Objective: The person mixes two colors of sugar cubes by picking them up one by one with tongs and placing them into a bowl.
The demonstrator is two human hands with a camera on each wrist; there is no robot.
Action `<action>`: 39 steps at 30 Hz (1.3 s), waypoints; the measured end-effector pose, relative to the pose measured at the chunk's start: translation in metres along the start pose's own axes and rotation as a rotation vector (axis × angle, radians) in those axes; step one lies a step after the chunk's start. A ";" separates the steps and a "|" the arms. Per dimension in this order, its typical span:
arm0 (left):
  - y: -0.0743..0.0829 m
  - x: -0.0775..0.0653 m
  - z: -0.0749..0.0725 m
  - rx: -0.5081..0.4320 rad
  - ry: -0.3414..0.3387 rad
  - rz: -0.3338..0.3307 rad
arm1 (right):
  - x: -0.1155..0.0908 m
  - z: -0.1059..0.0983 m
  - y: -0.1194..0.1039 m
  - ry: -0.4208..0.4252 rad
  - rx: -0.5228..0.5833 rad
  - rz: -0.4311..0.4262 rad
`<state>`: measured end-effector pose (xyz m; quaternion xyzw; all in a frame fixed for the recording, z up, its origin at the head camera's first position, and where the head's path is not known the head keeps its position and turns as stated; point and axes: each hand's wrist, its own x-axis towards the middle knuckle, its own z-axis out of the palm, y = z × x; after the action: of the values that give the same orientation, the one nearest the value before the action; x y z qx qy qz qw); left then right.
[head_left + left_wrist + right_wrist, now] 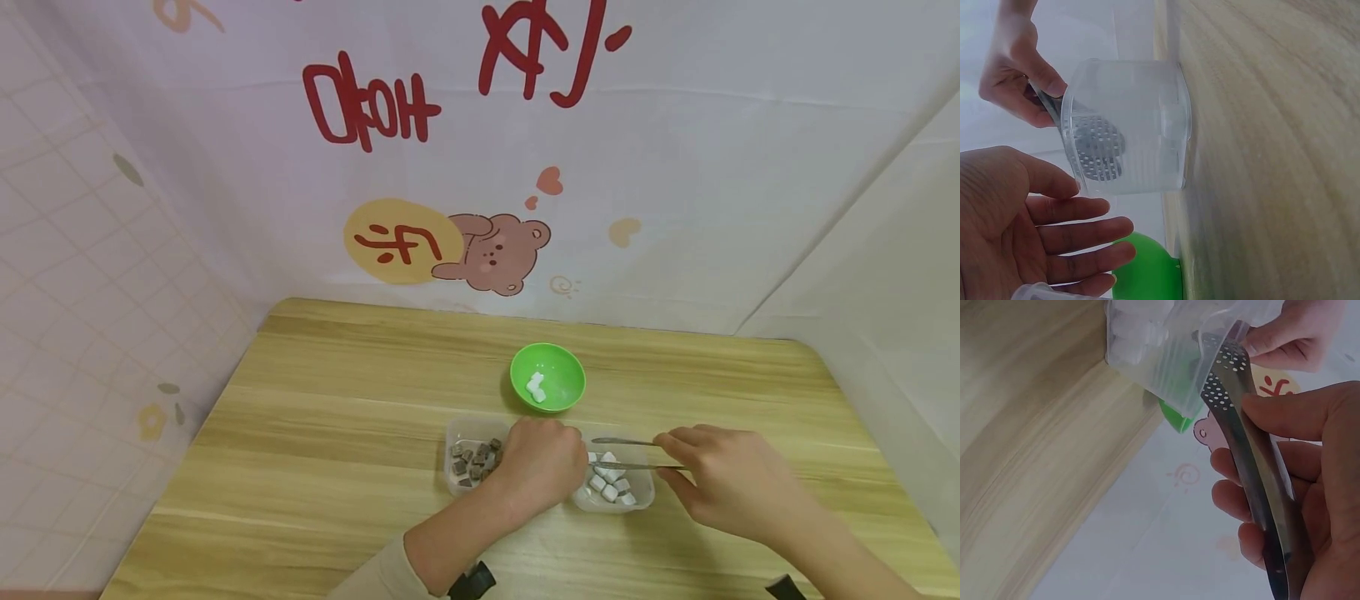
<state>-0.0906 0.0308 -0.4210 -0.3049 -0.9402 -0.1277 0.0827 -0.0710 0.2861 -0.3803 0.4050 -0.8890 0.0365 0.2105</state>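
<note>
My right hand (pixel 738 483) grips metal tongs (pixel 1260 481) with perforated ends. Those ends reach over the rim and into a clear plastic container (pixel 1147 94) of white cubes (pixel 609 483). The head view shows the two tong arms apart; whether a cube lies between their tips cannot be seen. Fingers extended and loosely spread, my left hand (pixel 1072 244) is at the left side of this container, with the thumb by its rim. In the head view that hand partly covers a second clear container (pixel 450 446) holding brown cubes (pixel 480 457).
Behind the containers stands a green bowl (pixel 573 375) with a few white cubes inside. The wood-grain table (pixel 337 383) meets a printed white cloth backdrop (pixel 675 167) at its far edge, and cloth walls rise on both sides.
</note>
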 end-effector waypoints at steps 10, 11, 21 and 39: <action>-0.001 0.000 0.000 0.010 -0.016 0.004 | 0.010 0.007 -0.008 -0.130 -0.015 0.032; -0.001 0.000 0.000 0.005 -0.018 0.002 | 0.011 0.008 -0.008 -0.146 -0.013 0.036; -0.001 0.000 -0.002 0.025 -0.009 0.008 | 0.019 0.012 -0.011 -0.193 -0.055 -0.012; 0.001 0.001 -0.002 0.081 -0.024 0.014 | 0.001 0.000 -0.001 0.041 0.043 0.022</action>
<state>-0.0906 0.0311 -0.4193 -0.3094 -0.9433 -0.0854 0.0844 -0.0705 0.2846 -0.3801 0.3988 -0.8879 0.0662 0.2196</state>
